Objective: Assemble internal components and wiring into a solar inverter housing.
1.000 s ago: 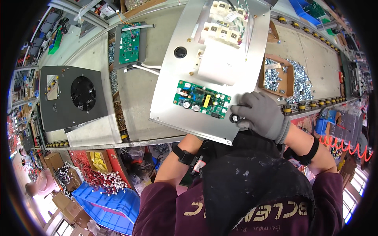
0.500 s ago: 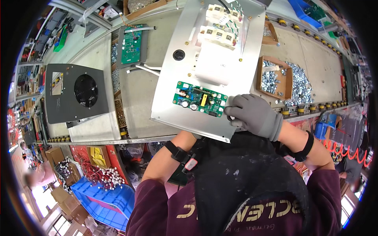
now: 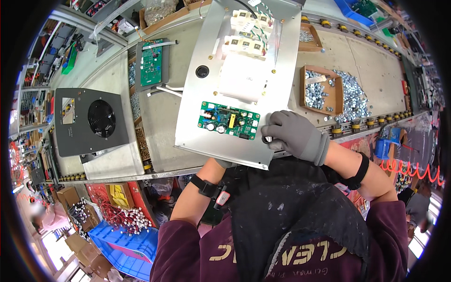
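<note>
The right hand wears a grey glove, fingers curled, w/ the forearm bent in from the right. The left hand is mostly hidden; its wrist has a black strap.

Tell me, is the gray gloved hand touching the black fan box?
No, the right hand rests on the metal plate beside the green circuit board, far from the fan box.

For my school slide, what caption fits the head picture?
Grey-gloved right hand rests on a silver metal plate beside its green circuit board.
</note>
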`<state>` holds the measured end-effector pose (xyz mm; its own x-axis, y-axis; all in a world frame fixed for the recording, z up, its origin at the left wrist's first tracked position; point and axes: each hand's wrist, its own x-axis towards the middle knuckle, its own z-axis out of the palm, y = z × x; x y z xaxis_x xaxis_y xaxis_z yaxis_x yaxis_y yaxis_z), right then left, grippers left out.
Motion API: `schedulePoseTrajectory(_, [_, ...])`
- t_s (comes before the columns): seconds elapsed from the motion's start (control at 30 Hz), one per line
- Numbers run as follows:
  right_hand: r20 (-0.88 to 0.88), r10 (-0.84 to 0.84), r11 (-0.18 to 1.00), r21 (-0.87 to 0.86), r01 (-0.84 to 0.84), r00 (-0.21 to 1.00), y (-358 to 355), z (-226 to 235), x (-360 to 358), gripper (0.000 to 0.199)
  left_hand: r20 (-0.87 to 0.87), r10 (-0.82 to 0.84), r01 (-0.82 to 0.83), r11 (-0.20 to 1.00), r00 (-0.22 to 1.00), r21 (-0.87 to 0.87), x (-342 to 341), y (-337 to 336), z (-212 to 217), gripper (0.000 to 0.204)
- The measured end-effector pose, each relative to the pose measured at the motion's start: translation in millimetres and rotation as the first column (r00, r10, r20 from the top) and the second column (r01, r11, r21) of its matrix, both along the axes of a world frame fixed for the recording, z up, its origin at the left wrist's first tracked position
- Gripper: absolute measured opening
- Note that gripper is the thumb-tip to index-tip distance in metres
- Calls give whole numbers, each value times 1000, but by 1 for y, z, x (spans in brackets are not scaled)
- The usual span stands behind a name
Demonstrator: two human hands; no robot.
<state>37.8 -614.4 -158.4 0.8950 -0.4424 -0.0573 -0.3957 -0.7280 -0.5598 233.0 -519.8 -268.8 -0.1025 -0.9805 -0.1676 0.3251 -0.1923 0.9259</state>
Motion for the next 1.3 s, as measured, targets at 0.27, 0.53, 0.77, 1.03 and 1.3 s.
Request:
schedulePoseTrajectory(0.27, [-30,57,998,-15,-57,998,-5,-7,-3,30,37,25,-24,1000,999,-15,-12,-4,-1,49])
schedulePoseTrajectory(0.53, [607,-537,828,514,226,586,-19,38,-23,25,560,-138,153,988,817,21,33,48,17,48])
schedulePoseTrajectory(0.77, [287,-686,727,244,642,668,-273,-46,-75,58,-297,384,-206,847,874,489,-21,67,85,58])
schedulePoseTrajectory(1.03, [83,-158,955,-242,173,984,-379,-175,-38,30,-71,655,-547,680,752,488,-36,58,116,45])
schedulePoseTrajectory(1.3, [80,-555,763,446,468,828,-209,-10,-52,28,-54,546,-457,748,836,481,137,72,169,45])
